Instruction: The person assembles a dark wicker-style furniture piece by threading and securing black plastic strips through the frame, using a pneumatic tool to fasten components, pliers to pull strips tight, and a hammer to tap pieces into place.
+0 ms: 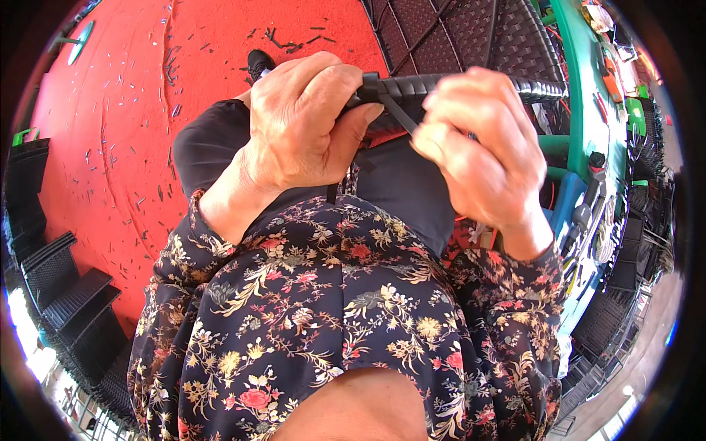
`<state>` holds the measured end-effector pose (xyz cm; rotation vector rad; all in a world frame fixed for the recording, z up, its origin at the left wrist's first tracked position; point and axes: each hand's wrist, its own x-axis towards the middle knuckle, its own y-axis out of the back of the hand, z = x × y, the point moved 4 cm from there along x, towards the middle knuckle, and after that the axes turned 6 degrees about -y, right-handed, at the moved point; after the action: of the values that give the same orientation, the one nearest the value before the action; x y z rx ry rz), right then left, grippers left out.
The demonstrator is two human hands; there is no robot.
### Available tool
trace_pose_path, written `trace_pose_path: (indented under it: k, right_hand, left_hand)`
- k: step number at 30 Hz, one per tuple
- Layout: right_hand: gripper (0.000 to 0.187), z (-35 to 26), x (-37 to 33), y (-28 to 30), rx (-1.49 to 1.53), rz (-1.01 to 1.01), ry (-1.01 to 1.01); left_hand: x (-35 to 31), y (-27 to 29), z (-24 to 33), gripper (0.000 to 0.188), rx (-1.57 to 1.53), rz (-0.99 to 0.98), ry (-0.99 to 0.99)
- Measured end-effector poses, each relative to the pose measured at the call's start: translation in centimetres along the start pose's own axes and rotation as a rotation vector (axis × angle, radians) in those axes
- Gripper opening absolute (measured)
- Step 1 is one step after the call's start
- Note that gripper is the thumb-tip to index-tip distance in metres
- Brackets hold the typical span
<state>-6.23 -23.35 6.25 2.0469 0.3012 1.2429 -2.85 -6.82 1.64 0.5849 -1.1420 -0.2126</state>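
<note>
My left hand (pixel 298 125) is closed round the end of a black bar (pixel 415 86), its thumb pressing near a dark loop at that end. Black strip is wound in close turns along this bar. From beside the thumb, a flat black strip (pixel 398 114) runs slantwise down to my right hand (pixel 489 151), which pinches it in a closed fist. My right hand is slightly blurred. Both hands are above my dark trousers (pixel 404 187), and the bar lies along the near edge of a black woven panel (pixel 456 37). The strip's far end is hidden in my right hand.
A red floor covering (pixel 132 184) strewn with black scraps (pixel 279 40) spreads to the left. Stacked black woven pieces (pixel 73 287) stand at the lower left. On my right, a green-edged bench (pixel 585 110) carries tools and loose items. A black shoe (pixel 259 65) shows beyond my left hand.
</note>
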Motion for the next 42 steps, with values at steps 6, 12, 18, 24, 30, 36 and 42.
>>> trace_pose_path:
  k: [6, 12, 18, 24, 30, 36, 42]
  right_hand:
    - [0.023, -0.7, -4.5, -0.6, 0.021, 0.165, -0.130]
    - [0.023, 1.0, -5.0, -2.2, 0.853, -0.031, -1.115]
    - [0.023, 1.6, -3.9, -3.7, 0.912, -0.255, -1.220]
    - [0.027, 1.7, -4.4, -3.5, 0.711, -0.284, -0.999]
    - [0.021, 1.3, -5.0, -4.1, 0.334, -0.176, -0.582]
    - [0.022, 2.1, -6.4, -4.8, 1.051, -0.211, -0.983]
    - [0.015, 2.9, -4.1, -4.0, 1.656, -0.140, -0.999]
  left_hand:
    - [0.0, -0.1, 0.5, 0.024, 0.002, 0.006, 0.026]
    - [-0.4, -0.1, -0.1, 0.026, -0.003, -0.034, -0.001]
    - [-0.5, -0.2, -0.2, 0.027, -0.014, -0.017, -0.007]
    - [-0.8, -0.5, -0.6, 0.028, -0.052, 0.037, -0.037]
    - [-0.8, -0.7, -0.6, 0.032, -0.048, -0.018, -0.058]
    - [-1.2, -0.7, -0.6, 0.022, -0.075, -0.070, -0.069]
    - [-0.6, -0.8, -1.0, 0.021, -0.151, -0.032, -0.075]
